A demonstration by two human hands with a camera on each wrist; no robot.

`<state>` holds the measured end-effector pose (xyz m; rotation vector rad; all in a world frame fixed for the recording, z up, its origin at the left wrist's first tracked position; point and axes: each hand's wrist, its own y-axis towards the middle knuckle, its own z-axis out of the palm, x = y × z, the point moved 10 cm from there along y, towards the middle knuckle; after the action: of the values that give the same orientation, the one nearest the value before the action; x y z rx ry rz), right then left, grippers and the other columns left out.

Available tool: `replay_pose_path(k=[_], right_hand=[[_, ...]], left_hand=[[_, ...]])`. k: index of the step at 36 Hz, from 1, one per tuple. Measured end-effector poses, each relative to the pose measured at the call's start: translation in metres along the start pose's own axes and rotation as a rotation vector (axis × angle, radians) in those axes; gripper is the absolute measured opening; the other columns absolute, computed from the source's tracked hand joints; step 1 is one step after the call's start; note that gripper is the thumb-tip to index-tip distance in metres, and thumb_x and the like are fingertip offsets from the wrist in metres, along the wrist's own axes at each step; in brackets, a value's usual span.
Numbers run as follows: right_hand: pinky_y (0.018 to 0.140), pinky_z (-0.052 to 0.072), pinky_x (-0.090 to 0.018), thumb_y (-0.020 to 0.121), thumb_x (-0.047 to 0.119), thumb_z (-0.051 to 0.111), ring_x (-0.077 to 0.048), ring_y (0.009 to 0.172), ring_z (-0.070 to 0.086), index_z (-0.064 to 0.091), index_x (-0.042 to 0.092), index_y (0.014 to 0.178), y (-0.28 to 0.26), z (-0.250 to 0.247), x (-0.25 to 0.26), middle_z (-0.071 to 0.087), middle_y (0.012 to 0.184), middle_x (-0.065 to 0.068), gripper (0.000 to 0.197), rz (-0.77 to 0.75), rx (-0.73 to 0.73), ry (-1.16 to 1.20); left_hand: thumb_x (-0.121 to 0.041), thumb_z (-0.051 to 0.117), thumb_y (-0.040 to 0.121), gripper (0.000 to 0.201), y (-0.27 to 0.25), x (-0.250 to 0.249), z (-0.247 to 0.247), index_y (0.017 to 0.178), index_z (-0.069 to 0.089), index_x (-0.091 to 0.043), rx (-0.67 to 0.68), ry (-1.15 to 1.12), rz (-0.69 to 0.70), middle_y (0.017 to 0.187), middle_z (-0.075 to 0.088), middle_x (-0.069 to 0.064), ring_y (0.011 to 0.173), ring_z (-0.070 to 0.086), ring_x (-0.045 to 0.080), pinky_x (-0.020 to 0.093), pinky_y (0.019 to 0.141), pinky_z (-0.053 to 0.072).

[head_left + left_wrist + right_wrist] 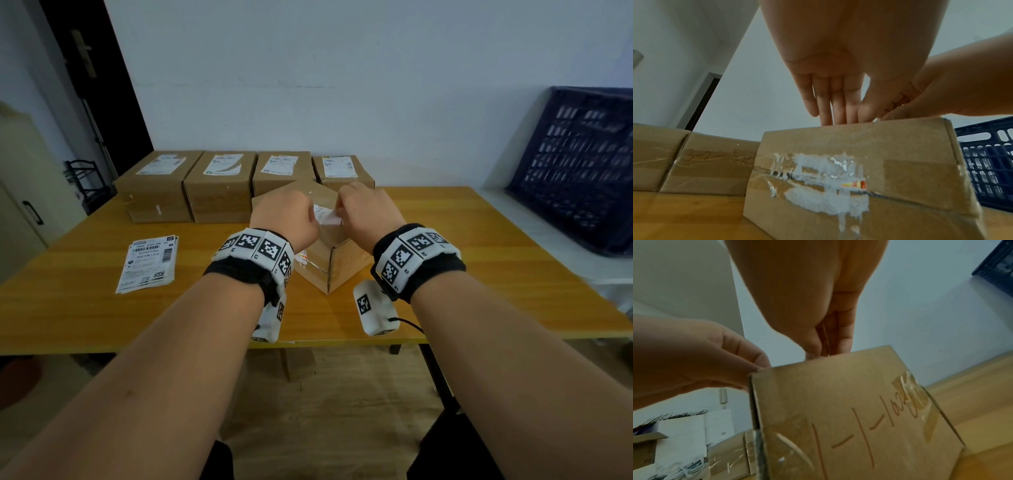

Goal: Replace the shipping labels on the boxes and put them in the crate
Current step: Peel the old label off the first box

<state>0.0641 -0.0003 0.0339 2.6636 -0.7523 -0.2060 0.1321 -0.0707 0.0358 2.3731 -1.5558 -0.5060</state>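
A brown cardboard box stands corner-on in the middle of the wooden table. Both hands are on its top. My left hand lays fairly straight fingers over the top edge. My right hand pinches the white shipping label, whose near edge is lifted off the box between the two hands. White label residue under clear tape marks the side facing the left wrist. The dark blue crate stands at the right.
Several labelled boxes line the table's back edge against the wall. A stack of fresh shipping labels lies on the table at the left. The crate leans on a white ledge beside the table. A cabinet stands far left.
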Motion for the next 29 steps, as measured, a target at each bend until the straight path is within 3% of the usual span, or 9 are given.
replay_pose_path(k=[4,8,11,15,19,22,25,29], right_hand=[[0.079,0.047,-0.034,0.098,0.016,0.047,-0.026,0.095,0.061,0.059,0.011,0.106,-0.001,-0.002,-0.01,0.059,0.11,-0.007,0.015,0.065,0.005,0.127],[0.079,0.045,-0.028,0.097,0.024,0.051,-0.016,0.095,0.059,0.065,0.02,0.102,-0.005,-0.002,-0.024,0.064,0.106,0.003,0.016,0.149,0.016,0.333],[0.074,0.041,-0.024,0.097,0.024,0.053,-0.011,0.089,0.059,0.069,0.02,0.1,-0.007,-0.001,-0.03,0.065,0.099,0.007,0.017,0.165,0.033,0.432],[0.078,0.05,-0.026,0.099,0.02,0.05,-0.011,0.086,0.063,0.073,0.013,0.105,-0.011,-0.008,-0.045,0.067,0.094,0.004,0.024,0.231,-0.021,0.611],[0.085,0.043,-0.02,0.093,0.013,0.053,-0.011,0.104,0.061,0.072,0.015,0.113,-0.014,-0.006,-0.052,0.069,0.118,0.001,0.027,0.216,0.061,0.501],[0.078,0.041,-0.019,0.091,0.02,0.059,-0.007,0.095,0.059,0.074,0.019,0.109,-0.017,0.001,-0.051,0.07,0.113,0.004,0.023,0.212,0.154,0.468],[0.082,0.048,-0.023,0.091,0.025,0.063,-0.01,0.094,0.062,0.075,0.021,0.105,-0.015,0.002,-0.046,0.071,0.11,0.004,0.019,0.206,0.163,0.415],[0.079,0.048,-0.027,0.094,0.027,0.057,-0.017,0.096,0.063,0.074,0.023,0.104,-0.011,0.0,-0.041,0.07,0.107,0.003,0.02,0.19,0.152,0.259]], left_hand=[[-0.028,0.056,0.088,0.015,0.004,-0.002,0.003,0.088,0.068,-0.02,0.022,-0.002,0.009,0.087,0.067,-0.001,0.083,0.062,0.019,0.027,0.065,0.042],[-0.041,0.059,0.087,0.038,0.012,-0.003,0.008,0.124,0.06,-0.031,0.076,-0.043,0.019,0.118,0.065,-0.002,0.11,0.059,0.019,0.031,0.082,0.047],[-0.042,0.056,0.089,0.032,0.015,-0.006,0.012,0.119,0.065,-0.035,0.135,-0.06,0.017,0.12,0.065,-0.004,0.107,0.06,0.017,0.029,0.079,0.047],[-0.028,0.055,0.092,0.025,0.016,-0.014,0.013,0.113,0.069,-0.028,0.128,-0.132,0.004,0.121,0.065,-0.002,0.105,0.06,0.015,0.024,0.074,0.04],[-0.026,0.055,0.092,0.025,0.017,-0.019,0.007,0.112,0.07,-0.027,0.114,-0.118,-0.001,0.113,0.067,-0.003,0.098,0.061,0.015,0.024,0.069,0.04],[-0.03,0.056,0.091,0.023,0.017,-0.02,0.006,0.106,0.072,-0.026,0.124,-0.134,0.014,0.106,0.069,-0.004,0.087,0.058,0.011,0.021,0.064,0.038],[-0.042,0.058,0.09,0.028,0.016,-0.021,0.007,0.11,0.07,-0.025,0.125,-0.134,0.029,0.108,0.068,-0.005,0.09,0.058,0.01,0.022,0.07,0.038],[-0.048,0.057,0.091,0.028,0.014,-0.022,0.009,0.105,0.07,-0.028,0.108,-0.097,0.033,0.101,0.069,-0.005,0.088,0.06,0.013,0.025,0.067,0.04]])
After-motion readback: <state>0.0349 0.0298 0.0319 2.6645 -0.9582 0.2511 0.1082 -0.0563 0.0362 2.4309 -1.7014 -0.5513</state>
